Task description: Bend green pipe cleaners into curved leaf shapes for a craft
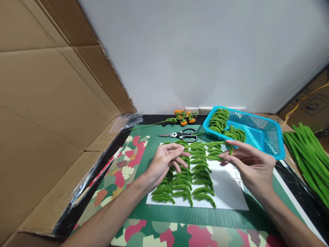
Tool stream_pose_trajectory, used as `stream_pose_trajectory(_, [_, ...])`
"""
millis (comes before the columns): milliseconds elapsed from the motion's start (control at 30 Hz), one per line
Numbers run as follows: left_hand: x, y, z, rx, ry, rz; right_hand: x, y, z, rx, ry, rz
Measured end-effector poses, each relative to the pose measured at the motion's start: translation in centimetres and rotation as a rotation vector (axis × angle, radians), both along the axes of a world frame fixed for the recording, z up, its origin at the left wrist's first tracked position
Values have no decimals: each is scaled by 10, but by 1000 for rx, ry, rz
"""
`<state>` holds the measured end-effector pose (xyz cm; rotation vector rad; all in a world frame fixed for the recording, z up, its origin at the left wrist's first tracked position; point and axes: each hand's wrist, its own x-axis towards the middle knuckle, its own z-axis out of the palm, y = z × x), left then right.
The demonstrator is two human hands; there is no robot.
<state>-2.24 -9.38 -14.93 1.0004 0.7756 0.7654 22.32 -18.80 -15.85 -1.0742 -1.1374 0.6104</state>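
A green pipe cleaner (205, 156), doubled into a long loop, stretches between my two hands above the paper. My left hand (168, 157) pinches its ends between thumb and forefinger, the other fingers loosely spread. At the other end, my right hand (246, 163) grips the bend with thumb and fingers. Below lie rows of curved, leaf-like green pipe-cleaner pieces (202, 176) on a sheet of white paper (226, 192); my left hand covers part of them. Just behind the rows rest black-handled scissors (180, 134), blades pointing left.
At the back right stands a blue plastic basket (267, 137) with bundles of curved green pieces (218, 120). Long green pipe cleaners (305, 154) lie to its right. Orange flowers on a green stem (183, 118) lie at the back. Cardboard (51, 103) walls the left side.
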Motion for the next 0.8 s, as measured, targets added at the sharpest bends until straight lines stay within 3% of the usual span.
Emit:
stream_pose_trajectory(167, [0, 2, 3, -33, 10, 53, 1, 0, 2, -9, -22, 62])
stream_pose_trajectory(600, [2, 0, 4, 88, 174, 27, 0, 2, -1, -25, -32, -63])
stream_pose_trajectory(800, [3, -1, 3, 115, 194, 91, -3, 3, 0, -15, -14, -64])
